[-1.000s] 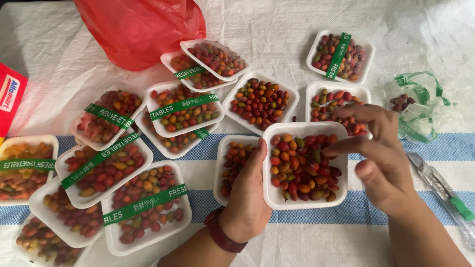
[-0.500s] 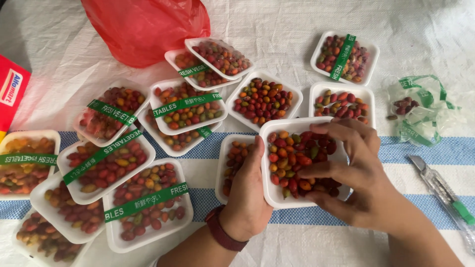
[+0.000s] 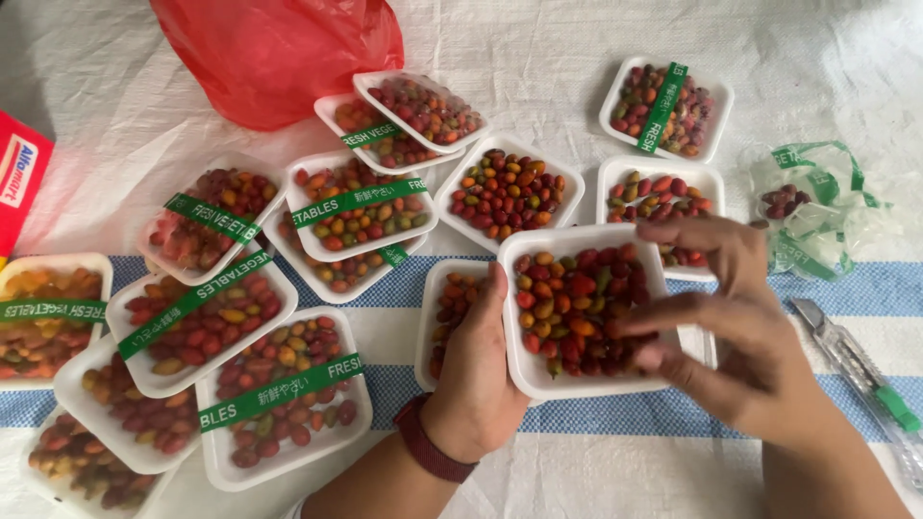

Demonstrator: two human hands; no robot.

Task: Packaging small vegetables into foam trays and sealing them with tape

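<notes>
Steadying a white foam tray (image 3: 538, 377) of small red, orange and green fruits at the table's near middle, the left hand (image 3: 473, 375) grips its left edge while the right hand (image 3: 740, 327) hovers over it, fingers loosely spread, holding nothing. Sealed trays with green tape bands (image 3: 358, 202) crowd the left; a red plastic bag (image 3: 274, 53) lies behind

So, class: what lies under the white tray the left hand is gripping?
Under the tray, another open tray of small fruits pokes out on its left. The left hand and the top tray cover the rest, so its far side stays unseen.
</notes>
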